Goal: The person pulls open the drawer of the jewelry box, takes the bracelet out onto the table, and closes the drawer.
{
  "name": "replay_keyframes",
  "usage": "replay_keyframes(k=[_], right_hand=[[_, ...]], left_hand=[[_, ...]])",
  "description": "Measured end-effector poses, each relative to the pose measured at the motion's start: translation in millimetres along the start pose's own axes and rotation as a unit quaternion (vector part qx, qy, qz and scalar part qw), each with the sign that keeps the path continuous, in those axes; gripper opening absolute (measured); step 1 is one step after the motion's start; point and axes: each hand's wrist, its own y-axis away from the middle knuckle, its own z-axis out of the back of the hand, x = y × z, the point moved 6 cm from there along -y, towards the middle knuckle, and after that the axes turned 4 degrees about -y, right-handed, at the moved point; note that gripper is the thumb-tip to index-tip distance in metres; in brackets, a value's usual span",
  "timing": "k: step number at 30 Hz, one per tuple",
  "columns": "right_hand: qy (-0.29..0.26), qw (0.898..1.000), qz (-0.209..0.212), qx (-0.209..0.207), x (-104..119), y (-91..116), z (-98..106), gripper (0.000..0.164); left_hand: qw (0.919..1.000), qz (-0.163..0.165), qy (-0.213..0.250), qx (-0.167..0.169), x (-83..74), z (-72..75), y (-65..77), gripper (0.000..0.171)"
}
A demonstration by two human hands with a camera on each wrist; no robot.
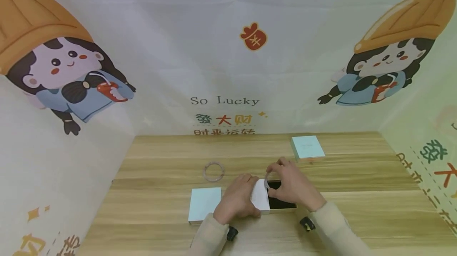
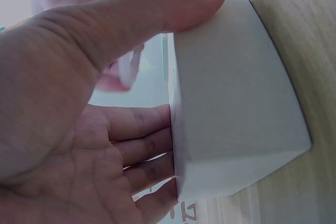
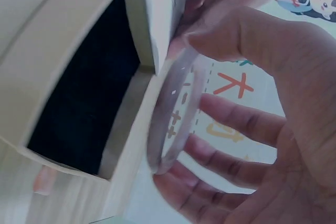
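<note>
Tabletop (image 1: 385, 200) in pale wood grain spreads under everything, its streaks running from side to side. Nearest are two cream sleeves (image 1: 333, 226), a small black piece (image 1: 232, 233) at each wrist. Just past the cuffs, the left hand (image 1: 237, 198) grips a white box (image 1: 260, 196), thumb pressed on its near side and fingertips at the opposite edge. To the right of the white cover, the box's dark-lined compartment (image 1: 282, 203) lies exposed. Beside the left wrist, and partly covered by it, sits a pale blue box (image 1: 204, 203).

Over the compartment, the right hand (image 1: 296, 184) pinches a pale, translucent bangle (image 3: 163, 108): the thumb meets one end of the ring, fingertips the other, and the palm stands clear of it. The ring is held tilted on edge, close by the edge of the white cover.

Farther back and to the left, a second bangle (image 1: 204, 172) lies flat on the wood. Farther again, on the right, rests another pale blue box (image 1: 308, 147).

Behind the table hangs a white backdrop (image 1: 171, 49) with "So Lucky" lettering (image 1: 237, 101), a red pouch motif (image 1: 254, 36) and cartoon figures in orange hats (image 1: 39, 22); printed white panels also enclose both sides.
</note>
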Motion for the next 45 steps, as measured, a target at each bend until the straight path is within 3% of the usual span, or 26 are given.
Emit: replay_keyframes(k=[4, 9, 20, 27, 33, 45], right_hand=[[0.002, 0.999, 0.023, -0.030, -0.6, -13.0, 5.0, 0.037], [-0.007, 0.999, 0.026, -0.027, -7.1, -33.2, 3.8, 0.041], [0.011, 0.999, 0.028, 0.025, -7.8, -73.1, -10.6, 0.039], [0.009, 0.996, 0.041, 0.076, -8.4, -96.6, -33.8, 0.047], [0.016, 0.995, 0.020, 0.101, -9.3, -104.6, -45.4, 0.048], [0.038, 0.991, 0.023, 0.123, -4.3, -106.5, -54.4, 0.037]], left_hand=[[1.0000, -0.005, -0.003, 0.002, -0.2, -0.6, -1.3, 0.094], [0.9999, -0.006, -0.008, 0.005, -0.6, -0.4, -2.0, 0.097], [0.9998, -0.001, -0.009, 0.017, 0.0, 0.2, -3.1, 0.099], [0.9996, 0.008, -0.008, 0.027, 3.6, -0.7, -1.9, 0.100], [0.9996, -0.002, -0.017, 0.021, 2.2, 1.8, -1.2, 0.099], [0.9997, -0.012, -0.017, 0.013, -1.8, 5.1, 1.3, 0.099]])
